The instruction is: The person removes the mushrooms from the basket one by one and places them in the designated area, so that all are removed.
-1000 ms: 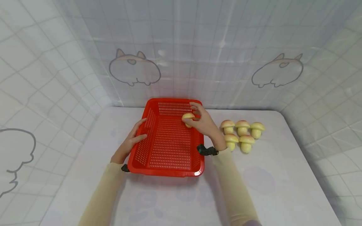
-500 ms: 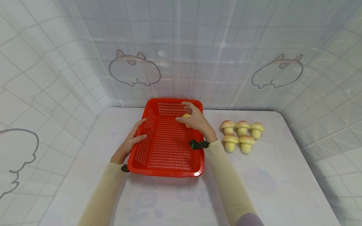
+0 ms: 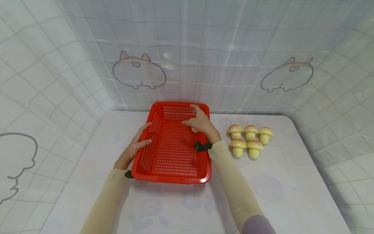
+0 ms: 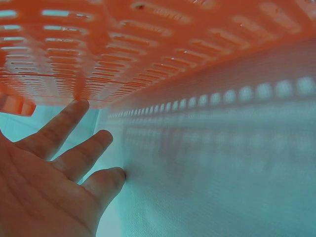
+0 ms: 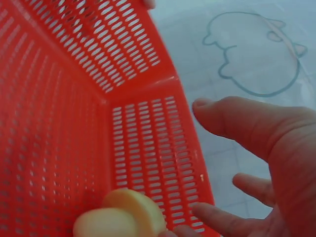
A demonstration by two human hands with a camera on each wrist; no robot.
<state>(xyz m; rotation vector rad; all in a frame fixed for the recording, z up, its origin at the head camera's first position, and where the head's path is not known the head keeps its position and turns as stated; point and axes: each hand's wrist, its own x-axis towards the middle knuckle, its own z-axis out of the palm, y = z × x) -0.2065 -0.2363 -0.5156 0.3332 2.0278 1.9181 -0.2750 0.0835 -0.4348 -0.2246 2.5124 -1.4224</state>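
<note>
A red slotted plastic basket [image 3: 172,178] stands mid-table. My left hand [image 3: 132,151] grips its left rim, thumb and index finger reaching over the inside. In the left wrist view the other fingers [image 4: 81,155] spread along the outside of the wall. Over the basket's far right part is my right hand [image 3: 201,125], fingers spread and thumb apart. Partly covered by it, a yellow toy mushroom [image 5: 140,212] lies in the basket against the slotted wall. In the right wrist view, fingertips [image 5: 202,210] overlap the rim close to the mushroom.
Several more yellow mushrooms with pinkish caps [image 3: 250,132] lie in two rows right of the basket. A tile-patterned sheet with animal drawings [image 3: 139,73] rises behind the pale table [image 3: 292,182] and along both sides.
My right hand has moved left and slightly farther over the basket, covering more of the mushroom, which stays in place. The left hand and basket hold still.
</note>
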